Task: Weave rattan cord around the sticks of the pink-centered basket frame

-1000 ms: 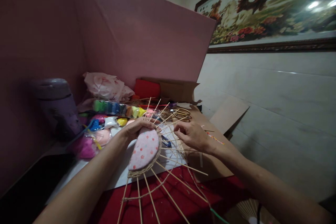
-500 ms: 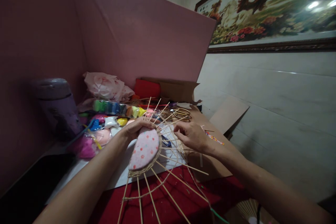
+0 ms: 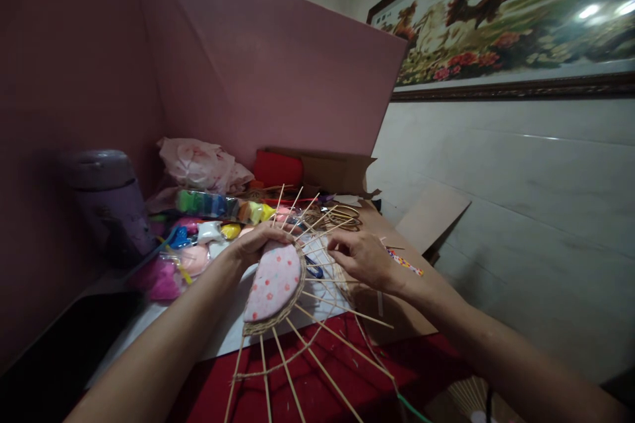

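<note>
A half-round panel [image 3: 274, 283] covered in pale cloth with red dots has a braided cord edge, and thin sticks [image 3: 317, 334] fan out from it. My left hand [image 3: 270, 238] is closed on the panel's upper end, with some fingers hidden behind it. Among the sticks on the right, my right hand [image 3: 354, 254] is pinched near the cord; the fingertips are too small to show exactly what they hold. A twisted cord [image 3: 286, 362] runs across the lower sticks in an arc. Behind the sticks lies a dark blue looped object [image 3: 314, 269].
Bags of coloured clay [image 3: 208, 231] and a lilac flask [image 3: 112, 205] stand at the left. A red cloth [image 3: 307, 390] covers the near edge. Coiled cord [image 3: 342, 217], a beaded strip [image 3: 407, 263] and brown cardboard [image 3: 411, 317] lie at the right.
</note>
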`<state>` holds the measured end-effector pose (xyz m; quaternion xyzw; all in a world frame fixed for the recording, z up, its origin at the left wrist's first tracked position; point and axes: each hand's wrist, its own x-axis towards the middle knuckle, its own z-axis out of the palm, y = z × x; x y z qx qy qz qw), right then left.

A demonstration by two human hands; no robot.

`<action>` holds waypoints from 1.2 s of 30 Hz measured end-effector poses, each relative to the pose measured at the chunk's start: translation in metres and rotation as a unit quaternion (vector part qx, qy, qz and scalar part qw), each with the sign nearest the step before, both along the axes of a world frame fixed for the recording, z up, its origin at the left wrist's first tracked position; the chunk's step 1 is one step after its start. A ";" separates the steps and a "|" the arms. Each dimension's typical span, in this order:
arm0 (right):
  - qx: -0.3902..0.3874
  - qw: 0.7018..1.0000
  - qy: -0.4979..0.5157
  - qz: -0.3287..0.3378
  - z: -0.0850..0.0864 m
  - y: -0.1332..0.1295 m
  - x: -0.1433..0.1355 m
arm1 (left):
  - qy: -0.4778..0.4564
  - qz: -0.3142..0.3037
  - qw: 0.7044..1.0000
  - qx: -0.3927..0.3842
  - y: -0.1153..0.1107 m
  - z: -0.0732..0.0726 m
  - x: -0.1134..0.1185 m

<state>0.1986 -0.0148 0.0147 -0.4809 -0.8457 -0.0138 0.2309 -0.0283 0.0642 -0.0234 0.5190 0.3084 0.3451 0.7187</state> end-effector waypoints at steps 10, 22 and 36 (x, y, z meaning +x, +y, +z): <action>0.014 1.000 -0.015 0.012 -0.003 -0.001 0.000 | -0.002 -0.013 1.000 -0.014 -0.004 0.004 0.002; 0.053 0.998 -0.033 -0.025 0.002 -0.010 0.001 | 0.016 0.011 1.000 -0.015 0.004 -0.003 -0.003; -0.036 0.969 0.239 -0.043 0.004 -0.022 0.022 | -0.044 0.012 0.999 -0.022 -0.001 0.008 -0.007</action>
